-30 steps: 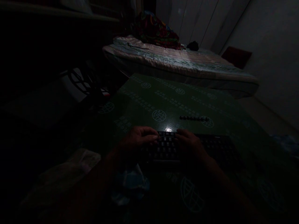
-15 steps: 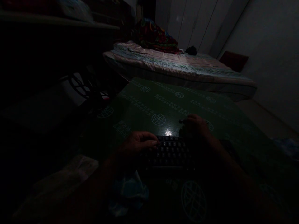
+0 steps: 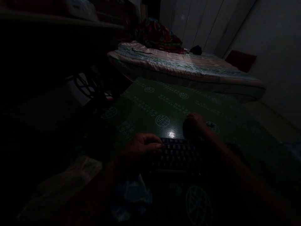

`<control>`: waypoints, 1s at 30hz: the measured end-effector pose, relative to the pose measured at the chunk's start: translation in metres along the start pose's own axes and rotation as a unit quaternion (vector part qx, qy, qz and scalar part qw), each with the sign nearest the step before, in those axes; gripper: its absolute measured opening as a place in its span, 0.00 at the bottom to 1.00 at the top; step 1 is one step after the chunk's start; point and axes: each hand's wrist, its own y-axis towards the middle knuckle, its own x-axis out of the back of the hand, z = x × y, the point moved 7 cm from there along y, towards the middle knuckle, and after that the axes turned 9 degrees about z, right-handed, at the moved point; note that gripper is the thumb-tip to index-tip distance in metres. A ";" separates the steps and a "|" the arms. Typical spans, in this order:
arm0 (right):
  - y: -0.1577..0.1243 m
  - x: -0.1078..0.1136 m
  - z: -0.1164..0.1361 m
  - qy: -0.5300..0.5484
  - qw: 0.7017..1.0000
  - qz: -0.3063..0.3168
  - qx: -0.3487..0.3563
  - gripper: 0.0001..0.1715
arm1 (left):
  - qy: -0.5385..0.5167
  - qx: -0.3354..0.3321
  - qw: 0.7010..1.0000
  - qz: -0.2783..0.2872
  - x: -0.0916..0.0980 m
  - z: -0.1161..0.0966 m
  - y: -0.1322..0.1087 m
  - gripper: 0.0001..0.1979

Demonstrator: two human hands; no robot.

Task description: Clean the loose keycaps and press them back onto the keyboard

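Green table; keyboard touching left grip; right grip beyond

Single view from my head, facing forward and down, close over green table; bed far beyond.

In this dim light we make out our bare left hand and forearm at seven o'clock, nails faintly lit. Our right hand and forearm at five o'clock are bare too, mostly shadowed.
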 end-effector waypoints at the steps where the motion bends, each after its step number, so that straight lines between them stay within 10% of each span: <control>1: 0.001 0.000 0.001 0.003 1.000 -0.002 0.007 0.11 | 0.000 0.001 1.000 0.001 0.000 0.000 0.000 0.11; 12: -0.054 0.034 0.028 0.167 0.951 -0.212 0.148 0.06 | -0.018 -0.007 1.000 -0.003 -0.002 -0.002 -0.001 0.11; 19: -0.111 0.039 0.087 0.281 0.894 -0.287 0.197 0.07 | -0.035 -0.025 0.999 -0.023 -0.002 -0.002 0.000 0.12; 30: -0.107 0.043 0.147 0.287 0.868 -0.338 0.225 0.13 | -0.086 0.013 0.995 -0.042 -0.005 -0.015 -0.004 0.08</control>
